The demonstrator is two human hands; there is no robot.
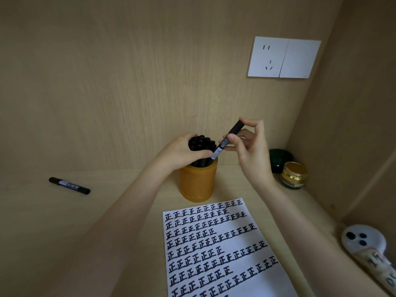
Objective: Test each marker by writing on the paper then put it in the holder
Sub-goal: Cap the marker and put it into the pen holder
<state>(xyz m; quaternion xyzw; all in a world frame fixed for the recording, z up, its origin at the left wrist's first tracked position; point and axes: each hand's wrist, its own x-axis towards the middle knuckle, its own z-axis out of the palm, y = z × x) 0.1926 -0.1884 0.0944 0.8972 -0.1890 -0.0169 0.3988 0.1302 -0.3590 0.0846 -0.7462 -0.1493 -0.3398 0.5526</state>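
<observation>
Right grip (250, 151) pinches the marker (227, 140) up top, tilted, its low end at the mouth of the orange holder (197, 183). Left grip (182, 153) wraps the black markers (201, 143) packed inside. Spare marker (69, 185) lies well left on the surface.

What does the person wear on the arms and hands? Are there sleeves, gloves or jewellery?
Nothing worn shows. The left hand and right hand are bare: no gloves, rings or watch. The left forearm and right forearm are bare too; no sleeve reaches into view.
</observation>
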